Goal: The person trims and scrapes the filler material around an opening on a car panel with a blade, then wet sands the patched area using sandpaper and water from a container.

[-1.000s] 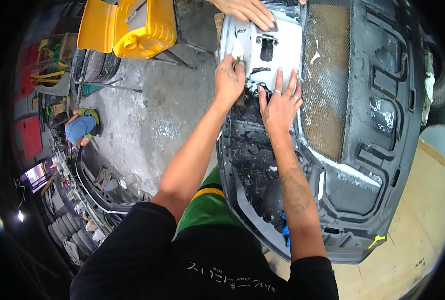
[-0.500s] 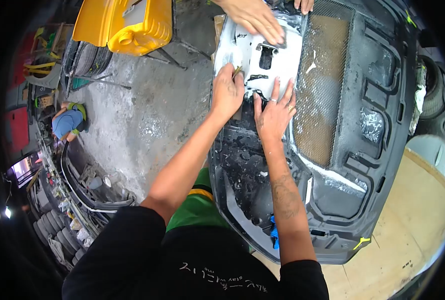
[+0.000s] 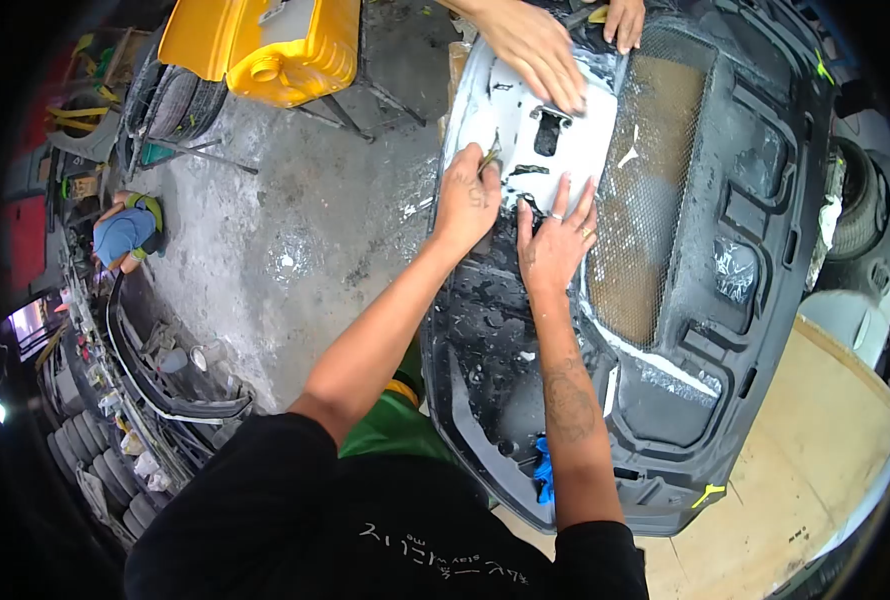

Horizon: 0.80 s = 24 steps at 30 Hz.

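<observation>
A white panel section (image 3: pixel 575 135) with cut-outs is set in a large black car body panel (image 3: pixel 485 330). My left hand (image 3: pixel 468 198) is closed in a pinch on a thin brownish tool (image 3: pixel 487 160) at the white section's left edge; its exact kind is unclear. Flat on the lower part of the white section lies my right hand (image 3: pixel 557 248), fingers spread, beside a small dark slot. A co-worker's hand (image 3: pixel 540 55) presses on the white surface above the rectangular opening (image 3: pixel 549 130). Their other hand (image 3: pixel 623 22) rests at the panel's top edge.
Brown material shows through mesh (image 3: pixel 645 200) right of the white section. A blue crumpled item (image 3: pixel 544 470) lies near my right forearm. A yellow plastic container (image 3: pixel 295 60) stands on a metal frame at upper left. Another person (image 3: pixel 130 235) crouches at far left.
The view has shifted slightly, so the panel appears a little further right and lower. The co-worker's hand has slid slightly on the white surface. My hands keep about the same places on the panel.
</observation>
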{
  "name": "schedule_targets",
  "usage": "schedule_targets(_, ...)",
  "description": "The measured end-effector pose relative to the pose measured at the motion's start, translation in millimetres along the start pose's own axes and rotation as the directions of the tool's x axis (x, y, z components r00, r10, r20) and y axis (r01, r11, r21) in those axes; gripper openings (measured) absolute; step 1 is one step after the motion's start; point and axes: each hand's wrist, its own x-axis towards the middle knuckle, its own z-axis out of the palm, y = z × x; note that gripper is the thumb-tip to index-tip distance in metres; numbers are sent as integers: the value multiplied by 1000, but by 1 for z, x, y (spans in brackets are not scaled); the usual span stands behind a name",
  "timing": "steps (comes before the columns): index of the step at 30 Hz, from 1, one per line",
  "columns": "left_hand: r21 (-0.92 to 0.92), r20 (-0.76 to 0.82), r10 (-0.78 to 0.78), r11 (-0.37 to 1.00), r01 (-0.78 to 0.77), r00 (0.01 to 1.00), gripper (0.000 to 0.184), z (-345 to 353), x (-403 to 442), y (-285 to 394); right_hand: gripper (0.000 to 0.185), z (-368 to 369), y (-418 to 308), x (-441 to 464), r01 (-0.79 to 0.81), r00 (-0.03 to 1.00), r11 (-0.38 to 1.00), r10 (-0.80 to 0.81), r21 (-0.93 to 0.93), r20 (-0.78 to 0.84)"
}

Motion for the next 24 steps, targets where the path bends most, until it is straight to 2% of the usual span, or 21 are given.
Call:
schedule_targets(3,9,13,38,999,-38,999,12,5,32,-14,78,-1,0,0,30,999,999,-31,-30,-27)
schedule_targets(4,-56,38,-64,996,66,997,21,0,35,-19,79,-3,0,2,15,1000,999,-15,-29,8)
schedule_targets(5,-126,199,-225,959,252,954,34,-15,35,-31,79,-4,0,2,-2,999,1000,3,-24,43)
schedule_targets(7,-111,-47,-414,907,407,909,51,-41,29,-64,79,-2,1,1,1,999,1000,0,-26,40)
schedule_targets(9,-420,123,-613,680,601,780,60,-135,54,-51,80,-2,-2,1,-34,997,998,38,-58,71)
schedule_targets(11,-419,210,-623,639,645,754,62,-228,99,-59,81,-4,-3,2,-45,995,996,52,-77,84)
schedule_targets(12,-473,196,-556,668,575,808,60,-261,129,-90,82,-5,-4,3,-41,995,996,48,-77,83)
schedule_targets(13,-380,77,-516,776,504,853,63,-289,159,-103,82,-7,-5,4,-40,995,996,47,-84,82)
schedule_targets(14,-271,87,-423,861,430,902,70,-315,187,-100,82,-8,-8,4,-51,994,994,61,-101,95)
schedule_targets(15,-112,10,-396,912,395,918,75,-333,219,-119,82,-6,-8,4,-73,993,989,85,-127,84)
schedule_targets(16,25,-64,-230,972,232,971,76,-343,252,-133,82,-2,-5,3,-53,995,991,63,-121,77)
schedule_targets(17,226,-75,-13,974,29,997,80,-349,285,-138,82,0,-4,2,-32,996,993,41,-116,74)
schedule_targets(19,360,75,52,930,-76,996,81,-353,363,-182,80,-1,-8,3,-45,995,979,63,-197,83)
schedule_targets(20,503,82,161,845,-181,984,80,-347,419,-246,81,-2,-7,4,-42,995,980,59,-192,82)
schedule_targets(21,587,167,196,767,-258,966,83,-339,447,-262,82,-3,-7,4,-39,995,982,55,-186,84)
schedule_targets(23,609,349,36,751,-255,937,72,-315,498,-324,83,-5,-7,6,-27,997,979,43,-204,71)
schedule_targets(24,591,365,43,761,-267,930,72,-302,503,-350,84,-5,-6,6,-16,997,980,32,-198,76)
